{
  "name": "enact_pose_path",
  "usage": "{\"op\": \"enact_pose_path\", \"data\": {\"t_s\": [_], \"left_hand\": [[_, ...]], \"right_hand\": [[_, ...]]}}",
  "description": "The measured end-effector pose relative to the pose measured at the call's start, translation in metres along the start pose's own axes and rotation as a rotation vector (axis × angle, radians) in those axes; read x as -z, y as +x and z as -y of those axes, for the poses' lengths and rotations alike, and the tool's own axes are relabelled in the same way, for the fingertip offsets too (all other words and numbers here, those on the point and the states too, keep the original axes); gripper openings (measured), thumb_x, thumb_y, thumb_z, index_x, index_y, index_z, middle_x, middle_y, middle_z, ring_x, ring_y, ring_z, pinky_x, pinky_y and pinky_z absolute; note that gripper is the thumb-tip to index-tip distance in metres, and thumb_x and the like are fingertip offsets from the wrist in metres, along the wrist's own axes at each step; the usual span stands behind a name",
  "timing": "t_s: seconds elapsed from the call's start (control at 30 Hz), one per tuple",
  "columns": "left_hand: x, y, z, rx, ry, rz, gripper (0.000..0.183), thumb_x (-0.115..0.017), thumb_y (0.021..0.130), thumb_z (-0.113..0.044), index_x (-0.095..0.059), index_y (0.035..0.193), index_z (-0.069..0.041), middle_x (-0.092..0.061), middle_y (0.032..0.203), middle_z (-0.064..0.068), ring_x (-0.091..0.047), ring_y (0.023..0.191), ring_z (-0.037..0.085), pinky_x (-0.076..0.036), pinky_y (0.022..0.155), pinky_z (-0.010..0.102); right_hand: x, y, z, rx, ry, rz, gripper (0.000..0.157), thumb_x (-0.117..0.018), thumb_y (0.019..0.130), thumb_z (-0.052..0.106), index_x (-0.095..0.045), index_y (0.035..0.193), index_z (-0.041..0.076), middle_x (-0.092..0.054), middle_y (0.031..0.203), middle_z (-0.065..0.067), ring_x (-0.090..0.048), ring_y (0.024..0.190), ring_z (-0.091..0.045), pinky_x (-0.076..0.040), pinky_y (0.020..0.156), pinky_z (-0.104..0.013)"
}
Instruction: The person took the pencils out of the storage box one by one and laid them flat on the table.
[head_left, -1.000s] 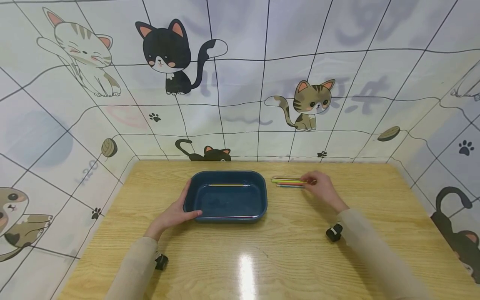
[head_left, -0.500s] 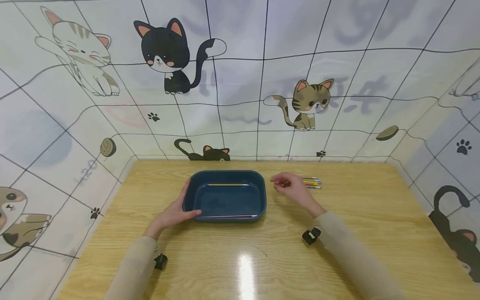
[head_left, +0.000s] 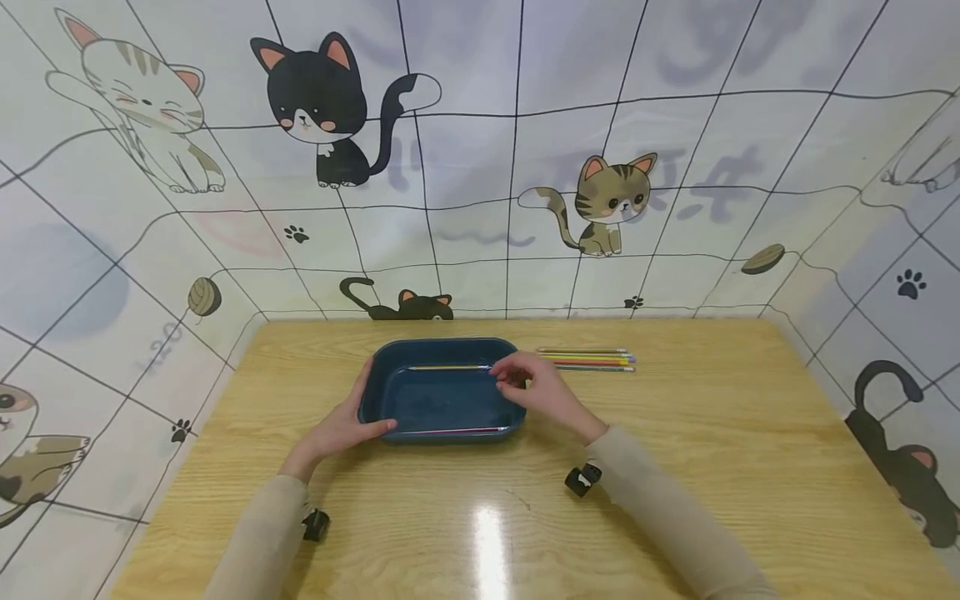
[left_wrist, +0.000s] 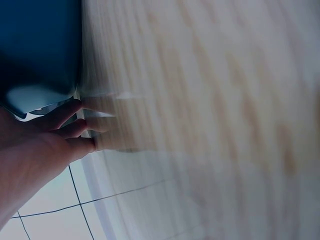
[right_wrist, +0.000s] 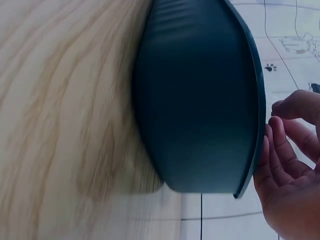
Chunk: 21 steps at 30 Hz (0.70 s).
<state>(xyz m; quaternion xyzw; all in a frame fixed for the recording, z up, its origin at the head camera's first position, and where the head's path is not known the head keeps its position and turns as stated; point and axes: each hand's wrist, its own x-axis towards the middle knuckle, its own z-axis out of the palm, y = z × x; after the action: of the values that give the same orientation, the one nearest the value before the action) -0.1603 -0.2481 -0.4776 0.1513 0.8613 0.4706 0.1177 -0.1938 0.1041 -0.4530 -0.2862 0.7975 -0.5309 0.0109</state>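
Observation:
A dark blue rectangular dish (head_left: 442, 437) stands on the table with my left hand (head_left: 347, 427) at its left side. The left thumb lies on the front rim, while the fingers reach round the outer wall. Inside the dish, a yellow pencil (head_left: 446, 367) lies along the back and a dark red one (head_left: 450, 432) along the front. My right hand (head_left: 542, 387) is over the dish's right rim, thumb and fingers loosely bent. Its fingertips are right at the yellow pencil's right end. In the right wrist view, nothing shows between thumb and fingers (right_wrist: 287, 150).
Several coloured pencils (head_left: 588, 360) lie side by side on the wooden table (head_left: 675, 400), right of the dish. A cat-print sheet (head_left: 480, 167) rises behind the table and along both sides.
My right hand has moved left from the right end of the loose pencils, across them, to the dish's right rim. The left hand stays at the dish. The head view has shifted slightly.

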Motion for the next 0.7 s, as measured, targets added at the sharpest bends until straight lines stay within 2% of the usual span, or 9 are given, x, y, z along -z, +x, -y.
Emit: {"op": "enact_pose_path", "data": {"t_s": [0.2, 0.47, 0.7], "left_hand": [[0.001, 0.0, 0.0, 0.006, 0.019, -0.001, 0.11, -0.076, 0.084, -0.024, 0.008, 0.155, -0.019, 0.006, 0.159, 0.019, -0.007, 0.141, 0.046, -0.016, 0.107, 0.064], [0.0, 0.0, 0.0, 0.001, 0.032, -0.004, 0.11, -0.076, 0.084, -0.024, 0.008, 0.155, -0.019, 0.004, 0.159, 0.02, -0.01, 0.14, 0.047, -0.017, 0.107, 0.064], [0.0, 0.0, 0.0, -0.004, 0.016, 0.002, 0.111, -0.075, 0.084, -0.023, 0.009, 0.155, -0.019, 0.005, 0.159, 0.02, -0.007, 0.141, 0.046, -0.015, 0.107, 0.064]], "right_hand": [[-0.009, 0.005, 0.005, 0.038, -0.024, 0.065, 0.019, -0.067, 0.088, 0.001, -0.067, 0.107, -0.001, -0.065, 0.1, -0.013, -0.061, 0.085, -0.017, -0.052, 0.074, -0.031], [-0.018, 0.013, 0.007, -0.002, -0.055, 0.198, 0.02, -0.066, 0.089, 0.003, -0.067, 0.109, 0.001, -0.065, 0.099, -0.007, -0.059, 0.087, -0.014, -0.05, 0.076, -0.029], [-0.025, 0.021, 0.008, 0.031, -0.064, 0.317, 0.021, -0.064, 0.09, 0.002, -0.066, 0.111, 0.002, -0.066, 0.101, -0.008, -0.061, 0.089, -0.013, -0.051, 0.077, -0.028]]}}
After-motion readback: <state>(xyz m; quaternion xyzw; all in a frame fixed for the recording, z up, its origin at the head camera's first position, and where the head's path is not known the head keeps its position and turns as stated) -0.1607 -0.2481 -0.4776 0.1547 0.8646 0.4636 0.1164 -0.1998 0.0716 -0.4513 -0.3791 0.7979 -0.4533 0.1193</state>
